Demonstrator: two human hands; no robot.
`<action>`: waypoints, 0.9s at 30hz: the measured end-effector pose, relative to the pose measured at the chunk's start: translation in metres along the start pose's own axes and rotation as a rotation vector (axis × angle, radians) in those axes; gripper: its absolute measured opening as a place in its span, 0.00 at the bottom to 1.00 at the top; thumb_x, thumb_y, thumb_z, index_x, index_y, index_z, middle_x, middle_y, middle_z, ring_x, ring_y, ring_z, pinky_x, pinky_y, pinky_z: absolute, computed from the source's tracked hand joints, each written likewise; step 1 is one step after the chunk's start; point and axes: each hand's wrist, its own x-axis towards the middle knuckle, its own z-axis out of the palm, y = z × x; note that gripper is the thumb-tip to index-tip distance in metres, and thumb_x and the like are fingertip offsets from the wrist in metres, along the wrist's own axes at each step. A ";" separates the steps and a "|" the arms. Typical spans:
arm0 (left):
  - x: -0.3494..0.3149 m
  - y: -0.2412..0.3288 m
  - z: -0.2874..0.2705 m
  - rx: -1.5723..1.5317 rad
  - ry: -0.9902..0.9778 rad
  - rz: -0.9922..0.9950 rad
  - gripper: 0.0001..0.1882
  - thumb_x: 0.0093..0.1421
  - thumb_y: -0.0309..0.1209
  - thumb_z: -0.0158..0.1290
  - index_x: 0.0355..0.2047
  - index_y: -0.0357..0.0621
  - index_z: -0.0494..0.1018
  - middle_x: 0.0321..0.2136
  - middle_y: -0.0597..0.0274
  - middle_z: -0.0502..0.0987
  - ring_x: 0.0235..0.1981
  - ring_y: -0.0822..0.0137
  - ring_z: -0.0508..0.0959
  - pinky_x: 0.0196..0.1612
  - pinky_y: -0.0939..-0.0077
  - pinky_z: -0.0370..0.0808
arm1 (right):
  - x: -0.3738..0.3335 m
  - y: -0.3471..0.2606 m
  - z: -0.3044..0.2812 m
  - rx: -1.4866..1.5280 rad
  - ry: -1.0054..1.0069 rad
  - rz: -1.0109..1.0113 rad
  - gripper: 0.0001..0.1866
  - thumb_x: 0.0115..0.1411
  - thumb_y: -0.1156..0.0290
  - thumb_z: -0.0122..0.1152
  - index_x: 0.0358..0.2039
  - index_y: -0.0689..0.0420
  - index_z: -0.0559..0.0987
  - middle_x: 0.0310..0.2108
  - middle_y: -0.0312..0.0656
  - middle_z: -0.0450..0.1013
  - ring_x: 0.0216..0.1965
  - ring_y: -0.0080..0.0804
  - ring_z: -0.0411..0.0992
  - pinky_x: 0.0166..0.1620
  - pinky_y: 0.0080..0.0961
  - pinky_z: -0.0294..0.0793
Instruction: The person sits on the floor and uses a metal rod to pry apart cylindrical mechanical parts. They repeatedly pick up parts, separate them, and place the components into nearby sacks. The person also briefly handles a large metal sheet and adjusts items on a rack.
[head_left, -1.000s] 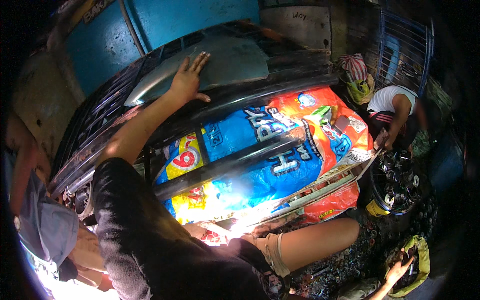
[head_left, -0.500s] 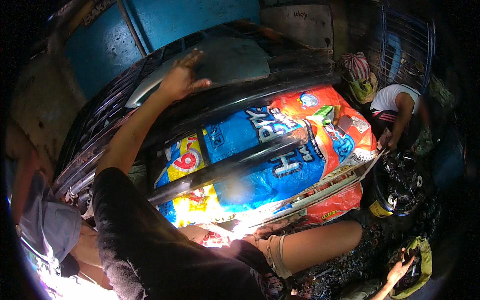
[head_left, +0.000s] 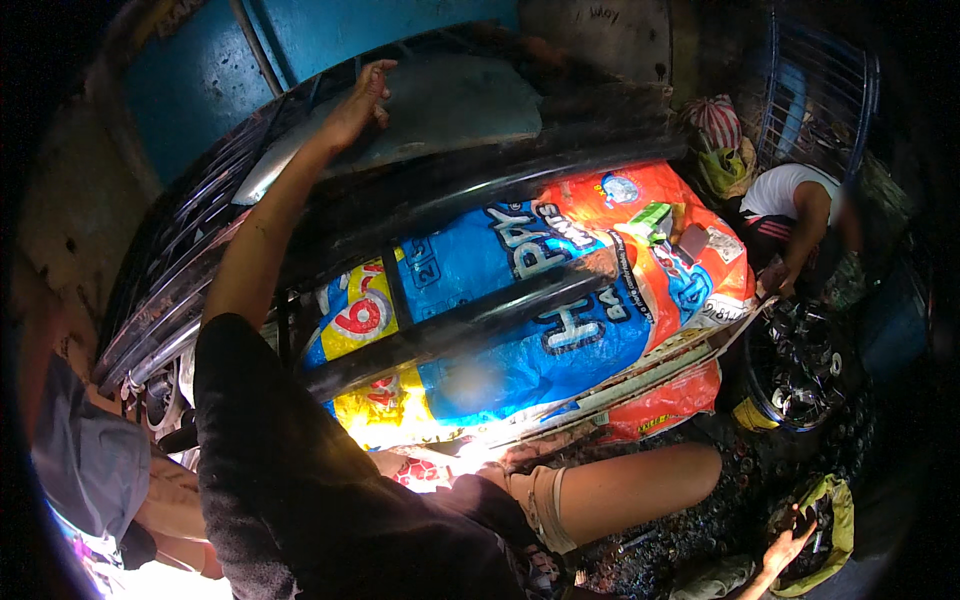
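Observation:
Over the far left end of a smooth grey-green panel [head_left: 460, 110], my left hand [head_left: 360, 108] is raised on an outstretched arm, its fingers loosely extended and nothing visible in them. The panel lies on a dark barred metal frame; whether the hand touches it I cannot tell. Down at the lower right, my right hand [head_left: 788, 545] is at a yellow sack [head_left: 845, 515] with a rolled rim. Its fingers are apart beside the dark small pieces inside. My bare bent leg [head_left: 630, 490] stretches between the two hands.
A large blue, yellow and red plastic wrapper [head_left: 490, 370] fills the middle, crossed by a black bar [head_left: 470, 315]. At right, another person [head_left: 790, 195] bends by a bucket [head_left: 755, 415] of dark scraps. Someone in grey shorts [head_left: 100, 460] is at left. Small dark bits cover the floor.
My left hand has moved up and slightly left, and its spread fingers have drawn closer together. My right hand has stayed by the yellow sack with only a small shift.

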 end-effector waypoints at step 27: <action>0.013 0.040 0.091 0.668 -0.191 -0.222 0.58 0.54 0.77 0.28 0.69 0.38 0.44 0.68 0.41 0.48 0.71 0.48 0.45 0.69 0.49 0.44 | -0.002 0.008 -0.021 -0.047 0.072 -0.034 0.38 0.68 0.40 0.20 0.64 0.50 0.67 0.65 0.60 0.54 0.64 0.54 0.56 0.66 0.41 0.53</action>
